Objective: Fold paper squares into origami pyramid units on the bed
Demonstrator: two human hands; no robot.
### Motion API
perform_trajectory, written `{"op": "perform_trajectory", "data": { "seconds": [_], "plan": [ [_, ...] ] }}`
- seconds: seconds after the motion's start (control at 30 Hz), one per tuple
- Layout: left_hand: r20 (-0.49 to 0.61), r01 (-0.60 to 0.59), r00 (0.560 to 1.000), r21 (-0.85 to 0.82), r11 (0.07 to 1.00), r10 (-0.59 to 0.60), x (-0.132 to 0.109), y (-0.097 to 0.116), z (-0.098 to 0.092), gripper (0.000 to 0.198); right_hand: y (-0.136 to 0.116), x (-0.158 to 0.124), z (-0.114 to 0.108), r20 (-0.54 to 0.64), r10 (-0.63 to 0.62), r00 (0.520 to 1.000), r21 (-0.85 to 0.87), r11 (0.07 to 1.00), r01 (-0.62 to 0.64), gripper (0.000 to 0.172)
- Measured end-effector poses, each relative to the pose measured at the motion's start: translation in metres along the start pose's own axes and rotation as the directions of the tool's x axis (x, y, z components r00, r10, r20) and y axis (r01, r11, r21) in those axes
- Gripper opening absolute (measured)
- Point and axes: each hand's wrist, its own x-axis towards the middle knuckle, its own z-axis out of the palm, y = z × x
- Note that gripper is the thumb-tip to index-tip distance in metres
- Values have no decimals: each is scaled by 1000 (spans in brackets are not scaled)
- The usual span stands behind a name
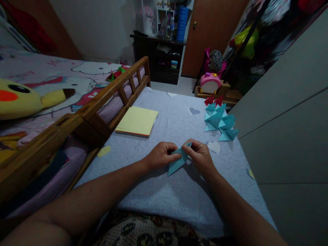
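Using the stack (137,121) as reference: yellow sheet on top, orange-red edges showing below, flat on the cloth (159,198). Nearest thing is the patterned clothing (148,229) on the person's lap, well on the near side of the stack. Next, the paper (176,165): light blue, folded to a slanted, pointed shape, in both hands, to the right of the stack and nearer the person. Left hand (162,155) pinches its left part, thumb on top, fingers curled. Right hand (201,155) pinches the upper right end between thumb and fingers, close beside the left. Can't tell whether the paper touches the cloth. Blue pieces (214,118), pointed and folded, sit grouped well right of the stack, about level with it; exact count unclear, they overlap. Red pieces (219,100) are just behind those, so right of the stack and farther out. Wooden rail (115,87) runs along the left of the stack. Past it, left of the stack: bed (64,68) with a printed sheet, yellow plush (25,100) lying on it. Farther than the stack, off to the right: pink toy (210,83). Behind the stack, far end: dark cabinet (143,51); brown door (215,30) to its right.
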Motion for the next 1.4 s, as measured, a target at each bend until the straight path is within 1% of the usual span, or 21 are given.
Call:
{"op": "perform_trajectory", "data": {
  "seconds": [0.17, 0.33, 0.43, 0.5, 0.6, 0.67, 0.77, 0.83, 1.0, 1.13, 1.2, 1.27, 1.33, 1.4],
  "plan": [
    [12, -27, 1000, -4, 1000, 27, 0, 0, 0, 23, -2, 0, 0, -16, -8, 1000, -3, 1000, 8, 23],
    [22, -15, 1000, 7, 1000, 14, -1, 0, 0, 25, -4, 2, -4, -68, -46, 997, -57, 998, 42, 19],
    [23, -10, 1000, 7, 1000, 10, -1, 0, 1, 25, -3, 3, -8, -77, -78, 994, -100, 993, 70, 22],
    [20, 1, 1000, -2, 1000, 0, -1, -1, 1, 25, -1, 3, -10, -90, -80, 993, -95, 993, 71, 27],
    [-2, 17, 1000, -27, 999, -17, -1, -2, 1, 24, 2, 4, -10, -103, -38, 994, 10, 999, 39, 31],
    [-19, 15, 1000, -45, 999, -16, -1, -2, 2, 24, 3, 3, -8, -71, 11, 997, 61, 998, -7, 34],
    [-32, 8, 999, -52, 999, -10, -1, -2, 2, 26, 3, 1, -2, 12, 79, 997, -5, 997, -79, 33],
    [-41, 16, 999, -41, 999, -17, -1, -2, 2, 27, 2, 0, 2, 31, 97, 995, -60, 994, -95, 32],
    [-40, 29, 999, -44, 999, -31, 1, -2, 2, 31, 1, -1, 5, 3, 79, 997, -82, 994, -79, 34],
    [15, 28, 1000, -46, 999, -27, 1, 1, 2, 29, 0, 0, 2, -18, 63, 998, -87, 994, -64, 34],
    [37, 31, 999, -47, 998, -29, 0, 3, 2, 28, -1, 2, -2, -47, 41, 998, -72, 996, -45, 30],
    [43, 37, 998, -35, 999, -36, -2, 3, 2, 29, -2, 5, -7, -121, -6, 993, -84, 996, -4, 27],
    [34, 50, 998, -29, 998, -49, -3, 3, 2, 29, -3, 7, -13, -223, -64, 973, -105, 994, 41, 25],
    [-1, 66, 998, -56, 996, -66, -2, 3, 1, 28, -3, 9, -18, -302, -96, 948, -112, 992, 65, 23]
  ]
}}
